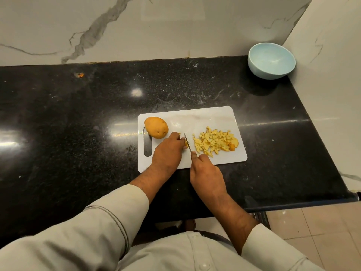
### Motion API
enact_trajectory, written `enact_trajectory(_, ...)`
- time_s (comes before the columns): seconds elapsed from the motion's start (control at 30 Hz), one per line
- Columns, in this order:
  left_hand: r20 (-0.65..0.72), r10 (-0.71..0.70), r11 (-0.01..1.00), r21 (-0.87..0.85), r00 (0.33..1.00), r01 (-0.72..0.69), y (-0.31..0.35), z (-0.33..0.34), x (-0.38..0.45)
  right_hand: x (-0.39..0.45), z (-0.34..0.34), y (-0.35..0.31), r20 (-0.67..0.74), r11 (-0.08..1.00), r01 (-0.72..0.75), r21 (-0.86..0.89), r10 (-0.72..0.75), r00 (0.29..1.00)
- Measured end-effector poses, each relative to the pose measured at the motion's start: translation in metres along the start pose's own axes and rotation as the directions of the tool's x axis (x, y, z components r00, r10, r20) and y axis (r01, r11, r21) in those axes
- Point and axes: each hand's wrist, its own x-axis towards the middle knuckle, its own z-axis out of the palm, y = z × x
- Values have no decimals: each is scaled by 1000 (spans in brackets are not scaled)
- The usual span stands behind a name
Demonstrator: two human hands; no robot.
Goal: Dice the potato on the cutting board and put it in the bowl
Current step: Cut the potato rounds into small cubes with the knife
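Two hands are working over a white cutting board (205, 118) that is lying on the black speckled table (78, 114). The left hand (168, 151) is curling its fingers down on a small remaining potato piece (186, 144), which is mostly hiding under the fingertips near the middle of the board. The right hand (205, 171) is gripping the handle of a knife (187, 142), forefinger stretching along the spine, and the thin blade is standing just beside the left fingertips, its edge down at the potato piece. Just to the right of the blade, a heap of diced potato (214, 142) is lying on the board, with a few skin-on slices at its far right edge. A whole unpeeled potato (156, 127) is sitting at the board's left end, partly covering the top of the handle slot (147, 145). The light blue bowl (271, 60) is standing well apart from the board, in the far right corner of the table against the marble wall (136, 26), and nothing is showing inside it. Pale sleeves are covering both forearms.
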Motion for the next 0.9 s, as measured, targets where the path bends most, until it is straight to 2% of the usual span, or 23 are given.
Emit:
enact_trajectory(0.2,-10,-29,973,-227,1000,26,-5,-8,5,1,0,-3,4,998,-63,-7,63,998)
enact_trajectory(0.6,66,2,994,-111,998,5,0,-15,14,4,4,-11,46,998,-58,-21,59,997)
enact_trajectory(0.9,75,6,996,-89,997,1,1,-15,17,26,5,-16,99,995,-23,-94,32,995)
